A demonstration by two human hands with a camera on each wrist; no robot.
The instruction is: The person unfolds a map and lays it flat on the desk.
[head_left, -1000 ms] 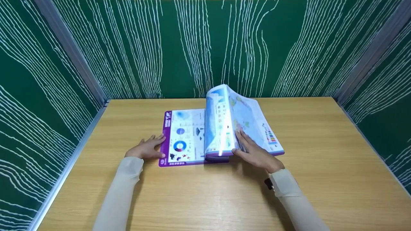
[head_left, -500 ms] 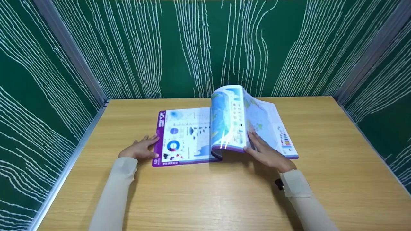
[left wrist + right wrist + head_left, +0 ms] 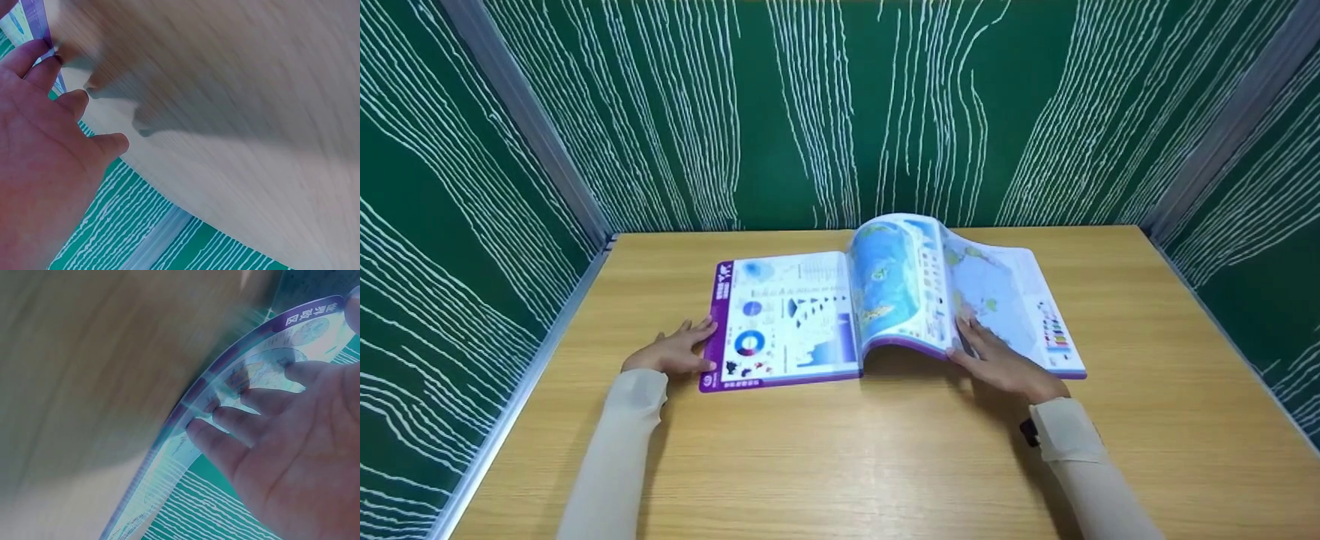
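Note:
A glossy folding map with purple borders lies partly unfolded on the table. Its left panel is flat and carries charts; the middle panel arches up, and the right panel slopes down from a crease. My left hand rests at the left border with fingers spread. In the left wrist view its fingertips touch the purple edge. My right hand lies on the right panel near the crease, thumb at the lower edge. Straight fingers press the map's surface in the right wrist view.
The wooden table extends in front of the map and to both sides. Green panels with white wavy lines stand along the back and sides, with metal posts at the corners. A dark object sits at the right wrist.
The map has spread wider: its left edge moved left with my left hand, and its right panel moved right with my right hand. The raised middle fold has lowered and opened out.

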